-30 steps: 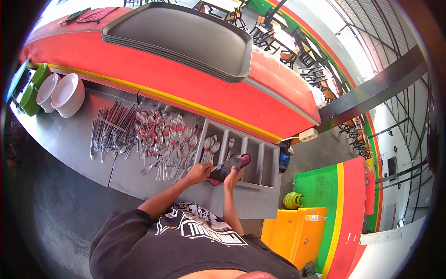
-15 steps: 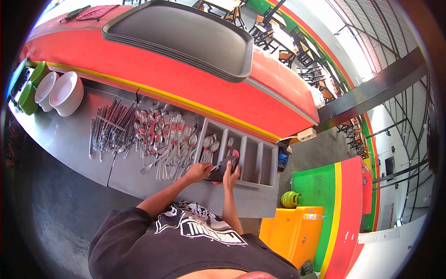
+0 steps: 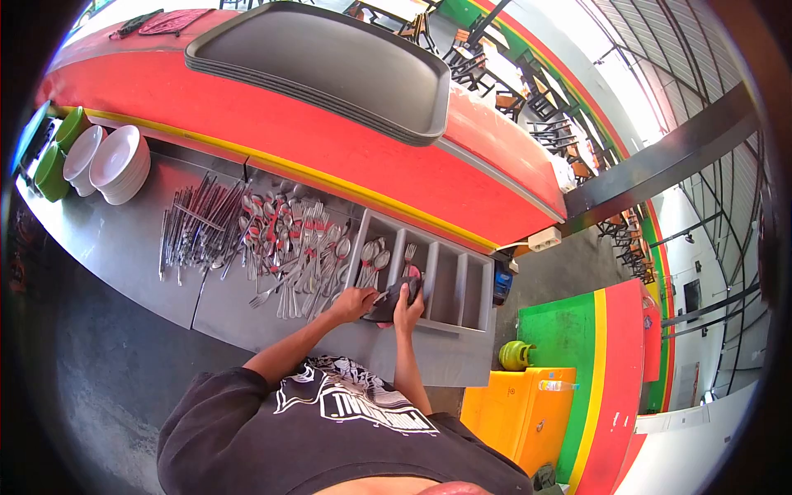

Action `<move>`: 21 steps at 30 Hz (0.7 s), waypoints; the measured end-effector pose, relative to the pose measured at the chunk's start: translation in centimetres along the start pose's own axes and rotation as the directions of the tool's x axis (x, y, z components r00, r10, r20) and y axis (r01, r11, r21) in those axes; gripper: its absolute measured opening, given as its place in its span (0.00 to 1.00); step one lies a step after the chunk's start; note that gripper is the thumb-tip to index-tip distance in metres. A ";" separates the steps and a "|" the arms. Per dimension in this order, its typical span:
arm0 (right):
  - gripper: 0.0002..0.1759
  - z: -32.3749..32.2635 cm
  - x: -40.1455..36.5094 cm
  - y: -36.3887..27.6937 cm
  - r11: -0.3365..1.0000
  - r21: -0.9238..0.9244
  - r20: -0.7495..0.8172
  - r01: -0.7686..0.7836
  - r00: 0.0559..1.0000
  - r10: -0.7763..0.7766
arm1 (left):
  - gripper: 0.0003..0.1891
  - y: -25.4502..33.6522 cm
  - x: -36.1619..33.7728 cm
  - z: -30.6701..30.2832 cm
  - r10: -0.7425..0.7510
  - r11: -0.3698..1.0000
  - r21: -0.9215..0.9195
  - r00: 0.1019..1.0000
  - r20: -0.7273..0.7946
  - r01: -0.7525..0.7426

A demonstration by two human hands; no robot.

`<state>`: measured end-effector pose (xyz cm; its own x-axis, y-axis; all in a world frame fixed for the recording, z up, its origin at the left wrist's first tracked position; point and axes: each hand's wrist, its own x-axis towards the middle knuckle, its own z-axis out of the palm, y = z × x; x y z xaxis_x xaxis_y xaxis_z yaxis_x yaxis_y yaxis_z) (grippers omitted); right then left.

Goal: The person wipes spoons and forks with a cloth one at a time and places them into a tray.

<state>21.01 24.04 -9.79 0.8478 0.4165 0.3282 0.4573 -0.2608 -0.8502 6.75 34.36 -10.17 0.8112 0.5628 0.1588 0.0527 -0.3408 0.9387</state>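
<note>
My right hand [image 3: 407,312] is closed around a dark cloth [image 3: 388,308] with a pink side, the thumb lying on top of it. My left hand [image 3: 355,304] pinches the handle of a piece of metal cutlery [image 3: 380,297], whose other end is covered by the cloth. Both hands are over the front edge of the grey cutlery tray [image 3: 472,326]. In its left compartment lie several spoons [image 3: 378,260], and a fork [image 3: 409,254] is in the one beside it. A heap of forks and spoons [image 3: 301,247] spreads left of the tray.
A pile of thin dark utensils [image 3: 198,223] lies farther left on the metal counter [image 3: 153,247]. White bowls [image 3: 120,165] and green bowls [image 3: 51,177] are stacked at the far left. Black serving trays [image 3: 322,66] rest on the red ledge [image 3: 330,144] behind.
The cloth has shifted and folded slightly in my right hand, with the pink part moving a little left. My left hand stays nearly in place.
</note>
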 end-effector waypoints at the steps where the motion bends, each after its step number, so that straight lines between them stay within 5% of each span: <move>1: 0.26 0.1 0.0 0.3 1.000 -0.009 -0.004 0.000 1.000 0.000 | 0.11 0.3 0.0 -0.1 -0.002 1.000 -0.017 1.000 -0.002 0.002; 9: 0.35 -0.2 0.0 -0.7 0.997 -0.057 0.008 -0.053 0.999 0.053 | 0.11 -0.1 0.1 0.1 0.007 1.000 0.025 1.000 -0.005 -0.007; 21: 0.32 0.6 -0.2 2.3 0.993 -0.116 -0.083 0.022 0.996 -0.032 | 0.11 0.4 0.0 -0.1 -0.028 1.000 -0.009 1.000 0.008 0.028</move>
<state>21.72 23.88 -12.11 0.8521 0.3509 0.3882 0.5040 -0.3509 -0.7892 6.74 34.26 -9.76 0.8138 0.5664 0.1301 0.0702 -0.3180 0.9455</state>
